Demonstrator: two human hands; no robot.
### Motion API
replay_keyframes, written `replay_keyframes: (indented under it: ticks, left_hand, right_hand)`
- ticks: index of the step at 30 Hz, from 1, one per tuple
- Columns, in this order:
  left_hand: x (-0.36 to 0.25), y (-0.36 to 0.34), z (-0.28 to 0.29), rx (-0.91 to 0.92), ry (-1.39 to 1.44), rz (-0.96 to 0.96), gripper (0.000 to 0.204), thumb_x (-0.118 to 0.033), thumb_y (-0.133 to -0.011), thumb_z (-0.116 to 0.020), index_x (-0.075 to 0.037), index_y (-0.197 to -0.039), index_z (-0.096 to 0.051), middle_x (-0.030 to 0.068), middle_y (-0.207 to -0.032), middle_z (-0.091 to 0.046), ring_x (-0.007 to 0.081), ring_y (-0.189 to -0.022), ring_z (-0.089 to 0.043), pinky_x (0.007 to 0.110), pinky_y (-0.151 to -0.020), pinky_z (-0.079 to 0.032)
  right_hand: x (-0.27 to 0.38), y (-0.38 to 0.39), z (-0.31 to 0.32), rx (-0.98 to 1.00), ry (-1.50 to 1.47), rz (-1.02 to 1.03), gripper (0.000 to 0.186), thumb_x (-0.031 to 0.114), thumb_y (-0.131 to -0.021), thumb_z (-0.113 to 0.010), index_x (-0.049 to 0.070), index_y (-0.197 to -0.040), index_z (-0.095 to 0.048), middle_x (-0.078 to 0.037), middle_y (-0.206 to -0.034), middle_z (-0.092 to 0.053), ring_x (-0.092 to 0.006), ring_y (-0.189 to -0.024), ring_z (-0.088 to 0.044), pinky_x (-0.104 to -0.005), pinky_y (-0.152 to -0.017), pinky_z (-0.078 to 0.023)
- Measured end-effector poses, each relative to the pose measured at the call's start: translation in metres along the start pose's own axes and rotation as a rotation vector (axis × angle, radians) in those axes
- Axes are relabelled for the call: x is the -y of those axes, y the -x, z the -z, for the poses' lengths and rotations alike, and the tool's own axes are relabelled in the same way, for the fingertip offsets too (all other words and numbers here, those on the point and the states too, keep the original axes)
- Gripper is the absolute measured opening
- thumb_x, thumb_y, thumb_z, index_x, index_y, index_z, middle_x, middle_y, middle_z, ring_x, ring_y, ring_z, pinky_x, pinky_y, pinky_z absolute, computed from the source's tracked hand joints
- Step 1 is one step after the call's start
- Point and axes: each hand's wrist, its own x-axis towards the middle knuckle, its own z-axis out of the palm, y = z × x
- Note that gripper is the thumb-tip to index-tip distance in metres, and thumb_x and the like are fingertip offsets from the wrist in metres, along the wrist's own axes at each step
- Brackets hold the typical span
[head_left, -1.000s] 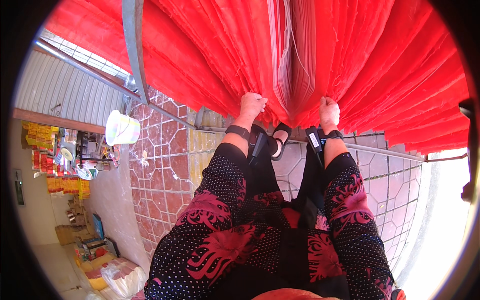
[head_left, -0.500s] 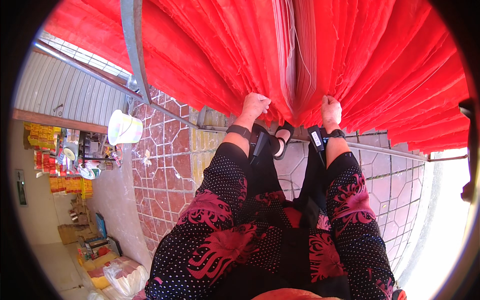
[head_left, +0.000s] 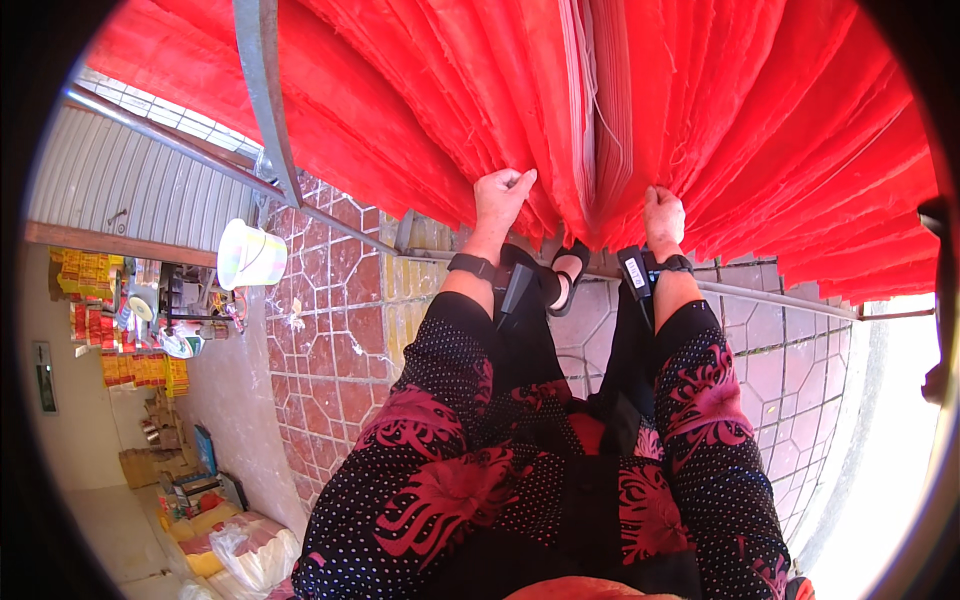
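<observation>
Red cloth (head_left: 700,110) hangs in packed folds in front of the person. L hand (head_left: 496,203): fingers curled nearly closed at lower edge; can't tell if any cloth's caught. R hand (head_left: 663,217): fingers closed, apparently pinching an edge. Folds fan out both sides; pale-edged layers (head_left: 610,130) btwn hands sit close, seemingly not yet spread.

Patterned paving covers the ground: reddish-brown tiles (head_left: 335,348) on the left, a yellow tiled strip (head_left: 412,295) beside them, pinkish tiles (head_left: 768,372) on the right. At far left, a grey ribbed shutter (head_left: 140,190) meets a brown beam (head_left: 120,243), near a cream wall (head_left: 85,440). Bright white light (head_left: 890,430) washes out the right edge.
</observation>
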Motion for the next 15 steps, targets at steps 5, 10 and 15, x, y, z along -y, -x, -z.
replay_keyframes:
  ticks: [5,10,15]
  left_hand:
    - [-0.021,0.017,-0.007,-0.211,0.16,-0.39,0.012,-0.008,-0.076,-0.072,0.0,-0.077,-0.064,-0.0007,-0.056,-0.053,0.0033,-0.05,-0.045,0.02,-0.048,-0.038]
    - [-0.035,0.018,-0.012,-0.243,0.116,-0.558,0.025,-0.003,-0.073,-0.075,-0.002,-0.094,-0.063,-0.0002,-0.061,-0.054,0.0049,-0.05,-0.044,0.02,-0.048,-0.038]
    - [-0.035,0.007,-0.018,-0.261,0.082,-0.585,0.026,-0.006,-0.067,-0.079,-0.004,-0.089,-0.065,0.0024,-0.057,-0.052,0.01,-0.045,-0.044,0.023,-0.046,-0.038]
  right_hand:
    - [-0.002,-0.003,-0.004,0.008,0.002,0.004,0.036,0.04,-0.086,-0.052,0.013,-0.106,-0.066,-0.019,-0.097,-0.065,-0.0366,-0.095,-0.061,-0.0438,-0.081,-0.048]
    - [-0.003,-0.006,-0.007,0.049,0.026,-0.052,0.035,0.042,-0.085,-0.051,0.019,-0.107,-0.066,-0.017,-0.1,-0.065,-0.036,-0.096,-0.061,-0.0451,-0.081,-0.049]
    - [0.001,-0.003,-0.003,0.019,0.067,-0.028,0.035,0.042,-0.085,-0.052,0.019,-0.107,-0.066,-0.017,-0.1,-0.065,-0.0358,-0.096,-0.062,-0.045,-0.081,-0.049]
